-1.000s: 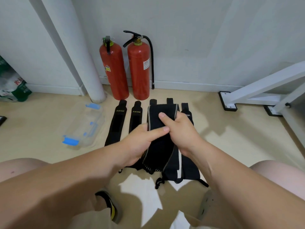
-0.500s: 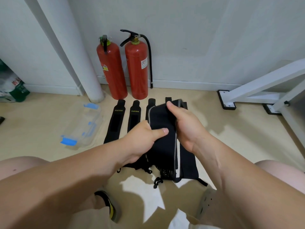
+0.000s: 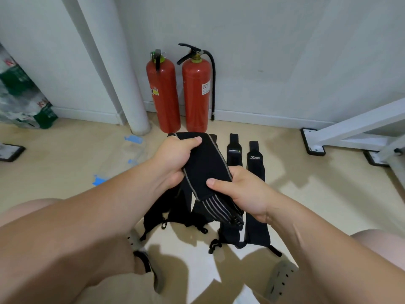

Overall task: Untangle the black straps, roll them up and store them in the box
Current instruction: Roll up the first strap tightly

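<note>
Above floor straps [image 3: 255, 170]: L hand [image 3: 173, 160] + R hand [image 3: 243, 191] grips closed round grey-edged black strap [image 3: 208, 170], held slanted.

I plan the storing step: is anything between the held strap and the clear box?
Nothing visible. Left hand and right hand hold the grey-edged strap right of the clear box; the left forearm hides some floor between.

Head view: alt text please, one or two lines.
A person's left grip holds the far end of a wide black strap with grey edging, and the right grip holds it near its striped end, above the floor. More black straps lie flat beneath, in front of two red fire extinguishers.
</note>
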